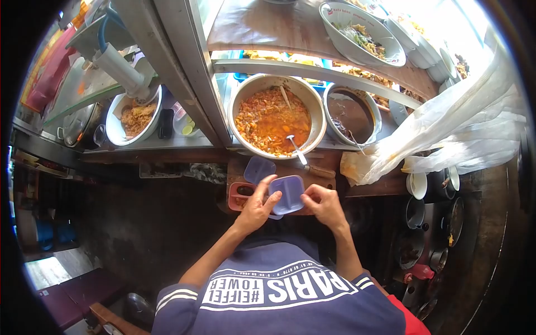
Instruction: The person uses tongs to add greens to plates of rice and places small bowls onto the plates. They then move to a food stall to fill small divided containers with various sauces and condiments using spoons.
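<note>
Between my hands is a small purple divided container, tilted so its inside faces up. My left hand grips its left edge, thumb over the rim and fingers behind. At the right edge, my right hand pinches with thumb and forefinger against the rim. Beside my left fingers lies a red divided container with some dark food in it, partly covered by that hand. Another purple piece, a lid or a tray, rests behind it on the wooden board.
Ahead stands a large pot of red-orange stew with a spoon in it. To its right is a pot of dark sauce. A wooden handle lies near my right hand. A white plastic sheet hangs at the right.
</note>
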A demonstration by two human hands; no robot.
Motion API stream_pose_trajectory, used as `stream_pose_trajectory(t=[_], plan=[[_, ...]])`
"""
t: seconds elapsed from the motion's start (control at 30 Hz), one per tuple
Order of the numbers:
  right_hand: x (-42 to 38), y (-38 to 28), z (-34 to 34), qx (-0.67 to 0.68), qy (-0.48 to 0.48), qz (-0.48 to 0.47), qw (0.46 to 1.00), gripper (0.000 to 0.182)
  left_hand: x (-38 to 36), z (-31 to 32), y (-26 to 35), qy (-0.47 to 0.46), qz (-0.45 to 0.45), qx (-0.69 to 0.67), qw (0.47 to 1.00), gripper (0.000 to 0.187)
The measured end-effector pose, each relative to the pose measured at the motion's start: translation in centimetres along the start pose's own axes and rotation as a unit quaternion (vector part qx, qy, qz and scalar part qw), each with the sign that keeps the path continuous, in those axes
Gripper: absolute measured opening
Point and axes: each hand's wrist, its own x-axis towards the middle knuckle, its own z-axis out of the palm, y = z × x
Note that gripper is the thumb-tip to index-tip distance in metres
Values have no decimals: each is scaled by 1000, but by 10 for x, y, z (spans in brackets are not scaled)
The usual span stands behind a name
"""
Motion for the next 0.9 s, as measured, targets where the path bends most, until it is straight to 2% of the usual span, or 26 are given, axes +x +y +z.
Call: stream_pose_trajectory(t=[0.03, 0.1, 0.17, 0.2, 0.23, 0.3, 0.33, 0.37, 0.43, 0.47, 0.5, 0.57, 0.63, 0.7, 0.77, 0.83, 0.9], plan=[[1, -5, 5, -4, -9, -28, 1000, 14, 2, 6, 6, -28, -22, -69, 997, 39], [9, -13, 2, -29, -25, -34, 999, 15, 6, -4, 2, -20, -11, -74, 997, 36], [25, -27, -5, -137, 139, -128, 972, 24, 4, -28, -7, 31, -6, -52, 998, 33], [31, -41, -12, -174, 135, -137, 966, 33, -1, -34, 0, 57, -30, -65, 996, 30], [44, -40, -14, -173, 133, -138, 966, 33, -4, -41, 1, 78, -18, -69, 994, 27], [70, -26, -12, -183, 77, -296, 934, 28, -9, -54, 2, 101, -12, -108, 989, 25], [82, -16, -13, -160, 34, -301, 940, 22, -11, -58, 2, 125, -10, -109, 986, 23], [92, -16, -14, -160, 31, -303, 939, 22, -13, -63, -1, 128, -8, -109, 986, 23], [109, -16, -14, -178, 74, -368, 910, 13, -15, -72, -8, 176, 23, -104, 979, 22], [113, -20, -13, -186, 105, -382, 899, 10, -18, -70, -2, 189, 16, -142, 972, 22], [113, -23, -12, -184, 101, -384, 899, 10, -20, -70, -2, 193, 17, -142, 971, 22], [110, -26, -11, -165, 159, -310, 923, 11, -22, -72, -2, 227, 30, -171, 958, 22], [109, -18, -3, -175, 183, -319, 913, 13, -24, -73, 0, 240, 30, -187, 952, 22], [108, -11, 11, -76, 177, -204, 960, 13, -25, -76, 0, 251, 27, -202, 946, 22], [115, -7, 24, -59, 182, -219, 957, 16, -24, -79, 0, 259, 23, -192, 946, 22], [119, -10, 32, 42, 158, -169, 972, 19, -23, -78, 6, 263, 25, -197, 944, 22], [122, -10, 31, 23, 168, -181, 969, 22, -21, -78, 15, 264, 26, -201, 943, 22]])
